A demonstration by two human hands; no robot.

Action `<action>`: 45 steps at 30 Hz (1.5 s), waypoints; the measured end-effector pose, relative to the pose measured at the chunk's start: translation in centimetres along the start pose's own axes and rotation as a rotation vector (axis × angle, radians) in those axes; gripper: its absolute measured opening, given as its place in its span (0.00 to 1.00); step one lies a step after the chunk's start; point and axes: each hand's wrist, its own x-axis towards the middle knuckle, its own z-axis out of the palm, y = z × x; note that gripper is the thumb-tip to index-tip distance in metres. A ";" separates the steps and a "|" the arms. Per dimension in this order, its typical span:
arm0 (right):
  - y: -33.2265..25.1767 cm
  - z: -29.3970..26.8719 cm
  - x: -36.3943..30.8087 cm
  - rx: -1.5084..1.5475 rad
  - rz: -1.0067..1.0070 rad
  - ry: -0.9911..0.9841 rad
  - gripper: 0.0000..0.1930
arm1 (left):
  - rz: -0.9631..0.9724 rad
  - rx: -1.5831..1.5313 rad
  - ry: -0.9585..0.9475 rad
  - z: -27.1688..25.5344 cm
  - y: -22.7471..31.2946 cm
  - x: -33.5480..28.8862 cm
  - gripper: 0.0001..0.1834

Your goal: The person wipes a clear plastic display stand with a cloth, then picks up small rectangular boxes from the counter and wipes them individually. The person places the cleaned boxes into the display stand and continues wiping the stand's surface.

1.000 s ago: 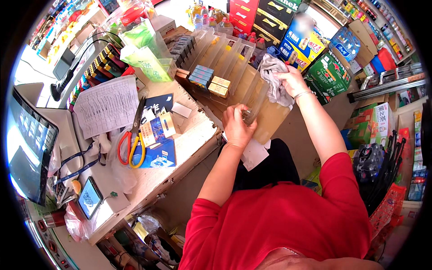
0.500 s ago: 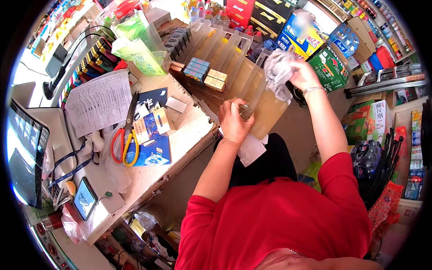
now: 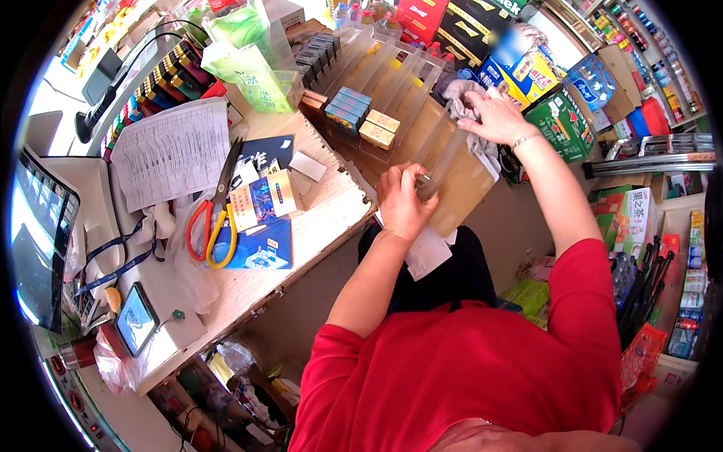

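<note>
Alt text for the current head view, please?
A person's left hand grips the near end of a clear divided rack; the right hand is on a grey cloth at its right. Scissors lie on the counter, left.

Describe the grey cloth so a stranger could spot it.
Right of the pale tabletop is a clear divided tray. At its right side, the right hand covers part of the cloth. It is crumpled and greyish, unlike the stiff printed boxes beyond.

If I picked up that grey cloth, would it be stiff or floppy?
Probably floppy: the grey cloth bunches in loose folds beneath the right hand. It looks thin, so likely light. Being crumpled rather than round, it probably wouldn't roll.
</note>
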 end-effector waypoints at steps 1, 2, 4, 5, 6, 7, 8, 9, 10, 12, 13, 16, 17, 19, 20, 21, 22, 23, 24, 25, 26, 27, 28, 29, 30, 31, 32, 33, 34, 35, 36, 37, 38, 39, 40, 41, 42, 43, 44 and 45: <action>0.3 -0.2 0.4 -0.050 -0.023 -0.032 0.32 | 0.009 -0.003 0.009 0.1 -0.1 0.0 0.27; 0.8 -0.3 1.0 -0.117 -0.064 -0.084 0.30 | 0.019 -0.005 0.019 0.2 -0.1 0.1 0.27; 1.9 0.2 2.5 -0.097 -0.107 -0.205 0.28 | 0.019 -0.014 0.023 0.4 -0.1 0.0 0.28; 1.3 0.6 3.1 -0.117 -0.089 -0.192 0.19 | 0.013 -0.013 0.034 0.5 -0.2 0.0 0.28; 1.3 1.3 3.6 -0.172 -0.078 -0.206 0.17 | 0.016 -0.012 0.031 0.6 -0.1 -0.1 0.28; 1.5 2.5 4.1 -0.227 -0.067 -0.221 0.15 | 0.019 -0.012 0.027 0.7 0.0 -0.1 0.28; 0.6 2.4 4.7 -0.282 -0.068 -0.230 0.13 | 0.018 -0.002 0.031 0.6 -0.1 0.0 0.28; -0.1 2.1 4.6 -0.307 -0.061 -0.212 0.11 | 0.017 -0.007 0.028 0.6 -0.1 0.0 0.28; -0.4 2.0 4.3 -0.352 -0.111 -0.232 0.12 | 0.016 -0.013 0.024 0.7 -0.2 0.0 0.28; -1.6 1.5 4.0 -0.437 -0.225 -0.268 0.12 | 0.011 -0.012 0.025 0.6 -0.4 0.0 0.29; -2.3 1.2 3.7 -0.386 -0.208 -0.285 0.12 | 0.011 -0.014 0.027 0.6 -0.5 0.0 0.29; -3.2 2.4 2.8 -0.185 -0.231 -0.241 0.11 | 0.011 -0.025 0.029 0.7 -0.4 -0.1 0.29; -3.8 1.6 2.1 -0.191 -0.284 -0.215 0.11 | 0.011 -0.029 0.031 0.7 -0.4 -0.1 0.29; -4.0 2.3 1.6 -0.037 -0.306 -0.206 0.11 | 0.018 -0.030 0.034 0.8 -0.4 -0.1 0.29; -4.3 2.4 1.5 0.038 -0.324 -0.199 0.11 | 0.019 -0.026 0.041 0.8 -0.4 -0.1 0.29; -5.4 1.7 1.1 0.136 -0.345 -0.226 0.12 | 0.014 -0.023 0.035 0.8 -0.5 -0.1 0.29; -6.3 1.3 0.8 0.311 -0.373 -0.317 0.12 | 0.008 -0.019 0.031 0.7 -0.7 0.0 0.29; -7.2 1.9 0.0 0.457 -0.380 -0.371 0.12 | 0.011 -0.019 0.021 0.8 -0.6 0.0 0.29; -8.2 2.2 -0.4 0.604 -0.386 -0.423 0.11 | 0.020 -0.024 0.026 0.8 -0.6 0.0 0.29; -8.3 1.6 -0.3 0.529 -0.357 -0.481 0.13 | 0.030 -0.028 0.031 0.8 -0.5 0.0 0.29; -8.1 1.4 -0.4 0.520 -0.380 -0.487 0.13 | 0.036 -0.028 0.037 0.8 -0.5 -0.1 0.29; -7.7 1.3 -0.4 0.511 -0.403 -0.492 0.13 | 0.036 -0.031 0.039 0.8 -0.6 0.0 0.29; -7.5 1.2 -0.3 0.502 -0.427 -0.498 0.13 | 0.035 -0.033 0.040 0.8 -0.6 0.1 0.29; -7.4 1.3 -0.3 0.313 -0.444 -0.437 0.13 | 0.036 -0.037 0.038 0.8 -0.5 0.1 0.29; -7.2 1.3 -0.2 0.288 -0.482 -0.389 0.11 | 0.026 -0.036 0.031 0.7 -0.5 0.0 0.29; -7.1 1.3 -0.1 0.264 -0.521 -0.339 0.09 | 0.017 -0.034 0.026 0.6 -0.5 0.0 0.29; -6.8 1.2 0.2 0.234 -0.557 -0.289 0.08 | 0.008 -0.036 0.024 0.6 -0.5 0.1 0.30; -5.9 1.9 0.8 0.196 -0.539 -0.250 0.07 | 0.007 -0.030 0.014 0.5 -0.4 0.1 0.30; -5.2 1.8 1.1 0.128 -0.523 -0.238 0.06 | 0.006 -0.024 0.005 0.3 -0.3 0.1 0.30; -4.0 2.1 1.5 0.078 -0.476 -0.197 0.06 | 0.003 -0.018 -0.001 0.3 -0.4 0.1 0.30; -3.1 2.2 1.9 0.027 -0.428 -0.157 0.06 | -0.011 -0.030 0.000 0.3 -0.3 0.1 0.29; -2.1 1.9 2.6 -0.055 -0.382 -0.178 0.07 | -0.026 -0.042 0.001 0.2 -0.3 0.1 0.28; -1.4 1.4 3.3 -0.136 -0.343 -0.195 0.08 | -0.043 -0.048 0.006 0.2 -0.3 0.1 0.27; -0.3 1.7 3.5 -0.187 -0.339 -0.168 0.09 | -0.038 -0.056 0.007 0.3 -0.2 0.1 0.27; 1.2 2.8 4.0 -0.325 -0.369 -0.126 0.08 | -0.032 -0.063 0.008 0.4 -0.2 0.1 0.26; 2.5 4.2 4.3 -0.369 -0.362 -0.081 0.08 | -0.023 -0.071 0.005 0.5 -0.2 0.2 0.26; 2.7 4.7 4.5 -0.413 -0.366 -0.038 0.09 | -0.020 -0.058 -0.002 0.5 -0.2 0.2 0.27; 2.9 5.1 4.7 -0.401 -0.325 -0.056 0.09 | -0.015 -0.047 -0.010 0.5 -0.1 0.2 0.29; 2.2 5.1 4.8 -0.387 -0.286 -0.075 0.10 | -0.012 -0.033 -0.020 0.6 -0.1 0.2 0.30; 1.3 4.8 4.8 -0.372 -0.246 -0.093 0.10 | -0.005 -0.035 -0.005 0.6 -0.2 0.1 0.30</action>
